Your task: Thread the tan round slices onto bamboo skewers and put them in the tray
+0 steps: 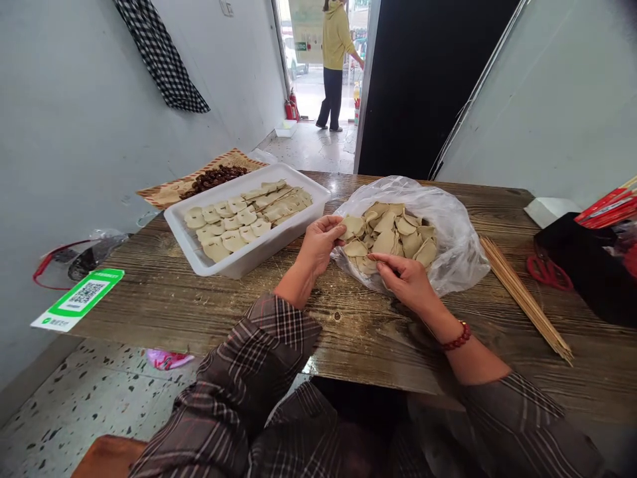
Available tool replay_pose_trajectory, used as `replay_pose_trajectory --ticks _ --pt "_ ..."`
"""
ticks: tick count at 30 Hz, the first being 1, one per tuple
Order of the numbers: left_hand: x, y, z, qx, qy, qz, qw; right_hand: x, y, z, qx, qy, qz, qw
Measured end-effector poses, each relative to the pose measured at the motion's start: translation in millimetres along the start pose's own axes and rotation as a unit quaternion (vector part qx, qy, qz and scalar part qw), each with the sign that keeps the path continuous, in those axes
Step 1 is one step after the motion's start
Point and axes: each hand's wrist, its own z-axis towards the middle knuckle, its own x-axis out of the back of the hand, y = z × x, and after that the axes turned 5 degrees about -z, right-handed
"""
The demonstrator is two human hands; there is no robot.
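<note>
Slice in left hand; right hand pinched, contents unclear

The head camera is looking forward and steeply down over the worktop from the wearer's eye level.

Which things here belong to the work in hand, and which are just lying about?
In use: left hand pinching a pale slice, right hand, bagged slices, white tray, probably the wooden sticks.

Lying about: QR card, red scissors, pink item.
</note>
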Motion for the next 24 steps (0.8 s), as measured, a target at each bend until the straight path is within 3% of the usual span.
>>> replay_pose_trajectory --ticks 10,15,24 --pt "0.3 2.1 -1.1 0.049 0.010 -0.067 0.997 -0.1 4.5 -0.8 0.010 0.001 0.010 1.000" --pt "-1.7 -1.8 -1.7 0.063 -0.014 -0.066 0.996 0.5 4.7 -0.9 0.015 0.006 -0.002 1.000" --pt "-4.9 -1.2 -4.0 0.015 -0.009 -0.022 1.000 1.6 -0.2 -0.4 -0.006 0.013 0.006 1.000"
